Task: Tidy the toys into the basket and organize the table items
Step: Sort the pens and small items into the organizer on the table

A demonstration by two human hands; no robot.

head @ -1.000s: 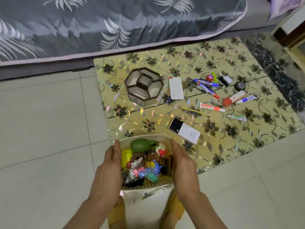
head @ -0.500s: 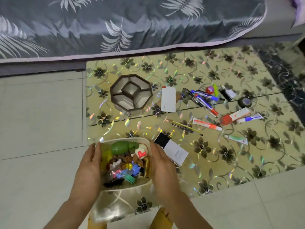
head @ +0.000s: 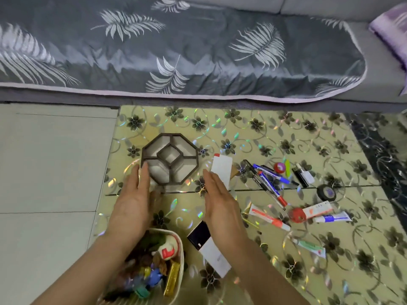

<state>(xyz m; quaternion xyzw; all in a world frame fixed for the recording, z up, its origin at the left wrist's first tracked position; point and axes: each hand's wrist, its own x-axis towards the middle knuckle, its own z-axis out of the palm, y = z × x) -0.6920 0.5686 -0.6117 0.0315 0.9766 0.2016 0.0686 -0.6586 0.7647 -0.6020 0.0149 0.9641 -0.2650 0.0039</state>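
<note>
A cream basket (head: 179,256) full of small colourful toys stands on the floral table (head: 275,137) at its near left corner, under my left forearm. Both my hands are off it and stretched forward, fingers apart. My left hand (head: 134,199) touches the near-left edge of a dark octagonal divided tray (head: 170,159) whose compartments look empty. My right hand (head: 220,201) is just right of the tray, over the lower end of a white card with a red tip (head: 222,167). Pens and markers (head: 267,182), tubes (head: 269,217), a black tape roll (head: 326,192) and a black-and-white box (head: 208,249) lie scattered to the right.
A sofa with a grey leaf-print cover (head: 176,51) runs along the table's far edge. Pale floor tiles (head: 50,172) lie to the left. A red ball (head: 297,215), a red tape roll (head: 279,167) and a small black-and-white bottle (head: 304,176) sit among the stationery.
Both hands have let go of the basket, which now rests at the table's near left corner, and have reached forward to either side of the octagonal tray.
</note>
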